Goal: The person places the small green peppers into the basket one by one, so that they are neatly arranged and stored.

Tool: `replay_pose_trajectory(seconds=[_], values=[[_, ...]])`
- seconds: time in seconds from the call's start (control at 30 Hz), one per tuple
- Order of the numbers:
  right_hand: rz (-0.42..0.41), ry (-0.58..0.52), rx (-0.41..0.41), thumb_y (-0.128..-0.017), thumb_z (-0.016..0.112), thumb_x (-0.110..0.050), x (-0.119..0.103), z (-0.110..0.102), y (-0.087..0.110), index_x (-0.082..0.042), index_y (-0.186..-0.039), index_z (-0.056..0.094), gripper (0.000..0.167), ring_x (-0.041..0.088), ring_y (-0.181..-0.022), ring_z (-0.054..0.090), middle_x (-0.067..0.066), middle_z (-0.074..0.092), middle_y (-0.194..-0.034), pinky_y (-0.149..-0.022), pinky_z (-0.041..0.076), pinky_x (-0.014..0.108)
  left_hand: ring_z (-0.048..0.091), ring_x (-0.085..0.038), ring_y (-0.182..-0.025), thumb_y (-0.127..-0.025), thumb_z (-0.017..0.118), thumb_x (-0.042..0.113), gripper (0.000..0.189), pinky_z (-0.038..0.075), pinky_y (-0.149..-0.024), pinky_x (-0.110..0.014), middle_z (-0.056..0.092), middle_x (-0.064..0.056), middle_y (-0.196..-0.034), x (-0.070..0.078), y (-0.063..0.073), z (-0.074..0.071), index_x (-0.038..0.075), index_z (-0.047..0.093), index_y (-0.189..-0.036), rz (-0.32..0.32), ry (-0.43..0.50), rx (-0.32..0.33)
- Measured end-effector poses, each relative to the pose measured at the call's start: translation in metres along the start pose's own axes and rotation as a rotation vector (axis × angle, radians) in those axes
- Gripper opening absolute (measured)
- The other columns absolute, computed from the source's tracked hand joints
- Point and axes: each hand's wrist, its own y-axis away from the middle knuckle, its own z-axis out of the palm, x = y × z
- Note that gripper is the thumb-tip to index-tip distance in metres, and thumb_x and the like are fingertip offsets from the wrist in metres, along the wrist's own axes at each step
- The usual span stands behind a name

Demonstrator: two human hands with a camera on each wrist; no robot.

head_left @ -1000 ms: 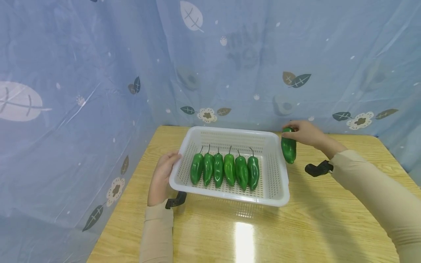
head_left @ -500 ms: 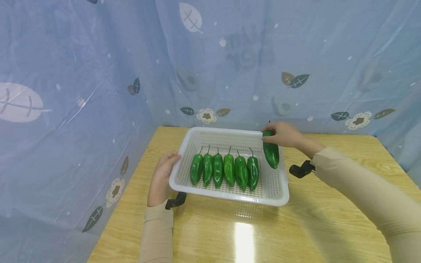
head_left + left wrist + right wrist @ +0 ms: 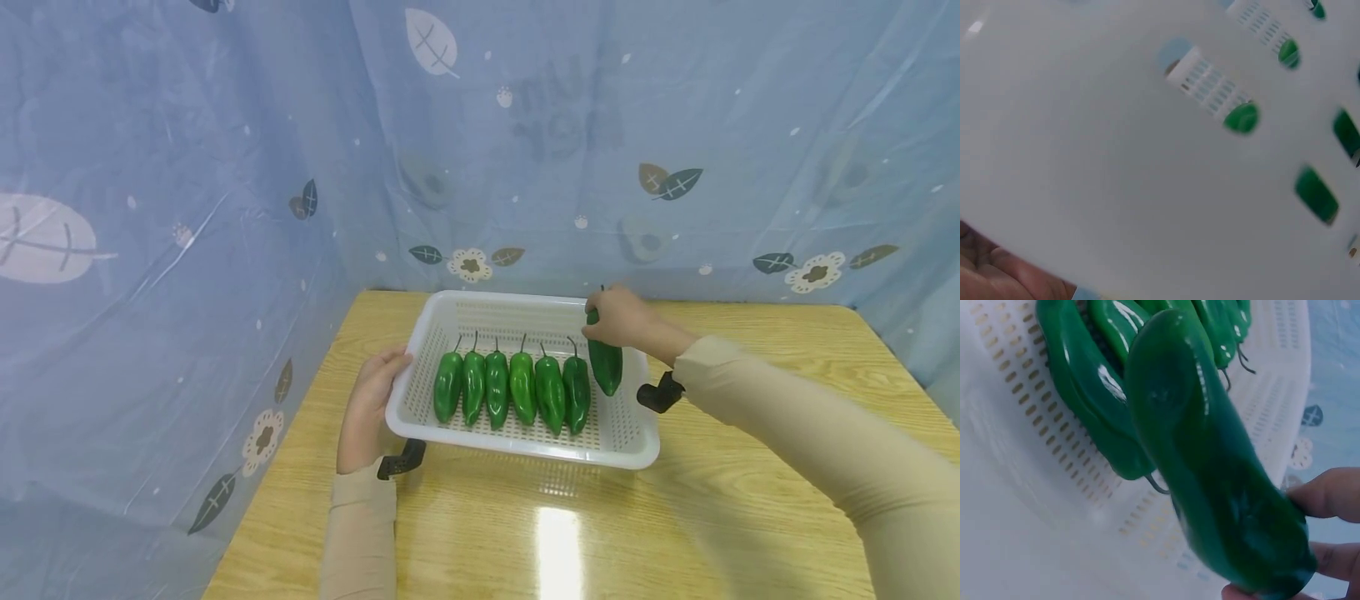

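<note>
A white plastic basket (image 3: pixel 517 447) with slotted walls sits on the table. Several green peppers (image 3: pixel 522 387) lie side by side in it, stems toward the back. My left hand (image 3: pixel 371 396) holds the basket's left rim, thumb at the edge; in the left wrist view, curled fingers (image 3: pixel 1010 275) show beneath the white plastic. Over the basket's right part, my right hand (image 3: pixel 624 318) pinches another green pepper (image 3: pixel 606 368) by its stem end, its tip pointing down. The right wrist view shows this pepper (image 3: pixel 1210 469) in front of the rightmost one (image 3: pixel 1085 387) of the row.
The basket stands on a wooden table (image 3: pixel 480 533). Behind and to the left hangs a blue curtain (image 3: pixel 555 150) with leaf and flower prints. Black mounts (image 3: pixel 660 392) are strapped at both wrists.
My right hand has carried its pepper leftward, from beside the basket's right rim to above the inside, next to the row. The left hand and the basket have stayed in place.
</note>
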Motion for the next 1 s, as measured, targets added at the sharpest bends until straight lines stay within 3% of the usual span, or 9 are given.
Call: replay_pose_trajectory(seconds=[0.1, 0.23, 0.33, 0.57, 0.77, 1.0], values=[[0.017, 0.015, -0.019, -0.087, 0.062, -0.019, -0.004, 0.004, 0.0, 0.009, -0.116, 0.059, 0.041, 0.038, -0.103, 0.053, 0.028, 0.058, -0.113, -0.076, 0.053, 0.043, 0.05, -0.037, -0.125, -0.101, 0.043, 0.017, 0.044, 0.05, -0.097, -0.044, 0.048, -0.022, -0.137, 0.0, 0.0, 0.0, -0.002, 0.039, -0.14, 0.001, 0.002, 0.005], [0.029, 0.069, -0.036, -0.084, 0.065, -0.019, -0.009, 0.011, -0.001, 0.002, -0.089, 0.063, 0.022, 0.029, -0.082, 0.053, 0.016, 0.06, -0.086, -0.062, 0.048, 0.036, 0.05, -0.036, -0.125, -0.101, 0.043, 0.018, 0.044, 0.05, -0.098, -0.044, 0.048, -0.021, -0.137, -0.001, -0.001, 0.0, -0.002, 0.038, -0.14, -0.004, 0.006, 0.009], [0.025, 0.132, -0.033, -0.082, 0.067, -0.02, -0.012, 0.016, -0.002, -0.005, -0.071, 0.056, 0.022, 0.025, -0.072, 0.05, 0.008, 0.055, -0.069, -0.056, 0.043, 0.033, 0.05, -0.035, -0.125, -0.101, 0.043, 0.017, 0.044, 0.05, -0.098, -0.043, 0.048, -0.021, -0.137, -0.001, -0.001, 0.0, -0.002, 0.039, -0.14, -0.009, 0.014, 0.01], [0.026, 0.217, -0.051, -0.079, 0.063, -0.011, -0.019, 0.027, -0.003, -0.01, -0.056, 0.049, 0.026, 0.024, -0.069, 0.047, 0.009, 0.052, -0.07, -0.053, 0.043, 0.032, 0.05, -0.035, -0.126, -0.101, 0.042, 0.017, 0.044, 0.05, -0.098, -0.043, 0.048, -0.021, -0.137, -0.002, -0.001, -0.001, -0.001, 0.038, -0.14, -0.01, 0.023, 0.012], [0.034, 0.292, -0.071, -0.078, 0.058, -0.005, -0.021, 0.035, -0.004, -0.012, -0.054, 0.045, 0.028, 0.02, -0.057, 0.049, 0.006, 0.05, -0.062, -0.044, 0.042, 0.025, 0.051, -0.034, -0.125, -0.101, 0.042, 0.017, 0.043, 0.051, -0.097, -0.041, 0.049, -0.02, -0.136, -0.002, 0.0, 0.0, -0.001, 0.038, -0.14, -0.011, 0.034, 0.018], [-0.008, 0.357, -0.083, -0.08, 0.056, -0.004, -0.021, 0.042, -0.003, -0.009, -0.057, 0.048, 0.025, 0.019, -0.056, 0.046, 0.006, 0.049, -0.058, -0.047, 0.044, 0.027, 0.053, -0.034, -0.123, -0.101, 0.043, 0.017, 0.041, 0.053, -0.094, -0.04, 0.051, -0.019, -0.134, -0.002, 0.0, 0.0, -0.001, 0.042, -0.137, -0.004, 0.042, 0.019]])
